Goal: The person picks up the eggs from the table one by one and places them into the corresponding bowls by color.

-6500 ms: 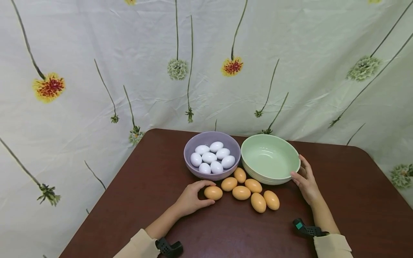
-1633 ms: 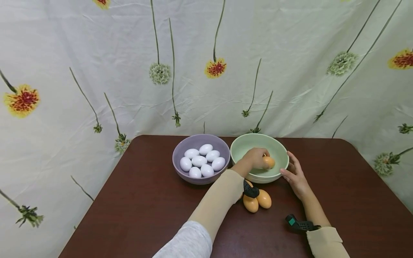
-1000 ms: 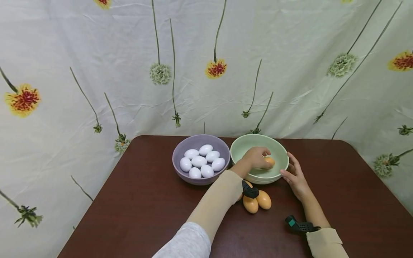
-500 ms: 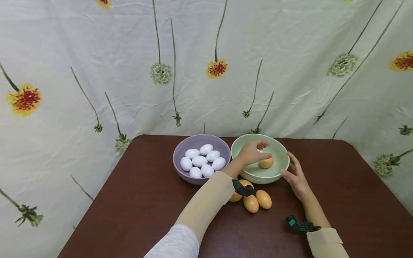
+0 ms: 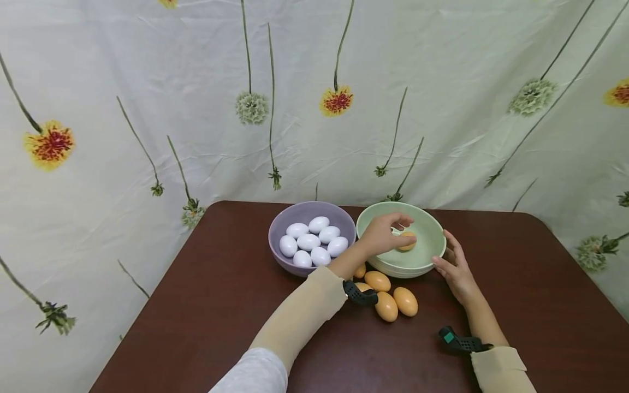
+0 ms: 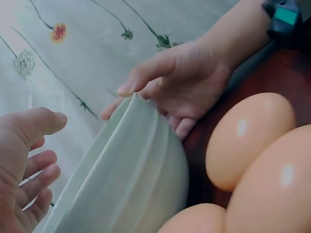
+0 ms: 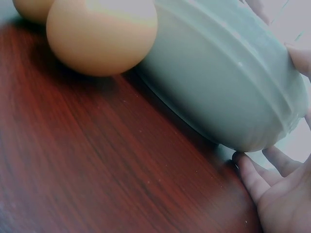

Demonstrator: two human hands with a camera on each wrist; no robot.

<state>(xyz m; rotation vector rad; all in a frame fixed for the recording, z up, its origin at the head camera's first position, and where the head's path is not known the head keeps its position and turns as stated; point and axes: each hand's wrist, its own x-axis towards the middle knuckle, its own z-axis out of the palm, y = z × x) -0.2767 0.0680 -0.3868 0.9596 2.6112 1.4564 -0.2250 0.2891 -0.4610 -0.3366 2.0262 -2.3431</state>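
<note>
From where I stand, the left hand (image 5: 382, 234) hovers over the green bowl (image 5: 428, 228), thumb and fingers parted with nothing between them. Just below its thumb, inside that bowl, lies a brown egg (image 5: 407, 247) — I cannot tell whether the thumb brushes it. The right hand (image 5: 461, 275) grips the bowl's opposite side, its thumb at the rim and its fingers round the outer wall.

Five loose brown eggs (image 5: 386, 307) show on the desk (image 5: 221, 284), clustered under the left wrist and between the two forearms; the sleeve and the black wristband (image 5: 361, 295) partly cover some of them. Beyond the left forearm, right beside the green bowl, sits a purple bowl (image 5: 278, 261) with eight white eggs (image 5: 308, 242) in it. Past both hands hangs a pale cloth (image 5: 196, 82) printed with flowers.
</note>
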